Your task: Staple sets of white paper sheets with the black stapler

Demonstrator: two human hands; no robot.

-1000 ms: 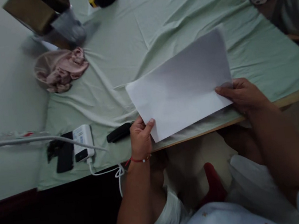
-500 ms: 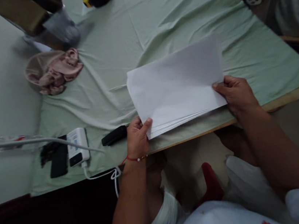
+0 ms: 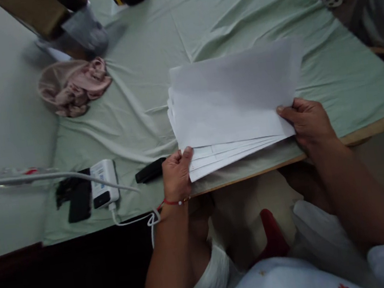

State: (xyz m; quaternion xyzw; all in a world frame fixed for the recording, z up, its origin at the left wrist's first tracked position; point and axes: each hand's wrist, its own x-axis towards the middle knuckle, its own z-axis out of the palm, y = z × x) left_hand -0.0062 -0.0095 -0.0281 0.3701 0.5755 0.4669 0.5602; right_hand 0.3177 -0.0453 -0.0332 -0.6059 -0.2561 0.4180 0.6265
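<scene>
A stack of white paper sheets (image 3: 232, 105) lies over the near edge of a table covered with a pale green cloth (image 3: 151, 50). My left hand (image 3: 176, 174) pinches the stack's near left corner, thumb on top. My right hand (image 3: 307, 121) grips the right edge, thumb on the top sheet. The sheets are fanned apart at the near edge, with several lower edges showing below the top sheet.
A black oblong object (image 3: 151, 169) lies just left of my left hand. Further left sit a white power bank (image 3: 103, 183) with a white cable, and a black device (image 3: 77, 202). A crumpled pink cloth (image 3: 74, 86) and a brown box (image 3: 38, 13) lie at the back left.
The single-looking sheet has become a fanned stack: the top sheets have slid away from me, exposing lower edges. Both hands keep their hold at the corners.
</scene>
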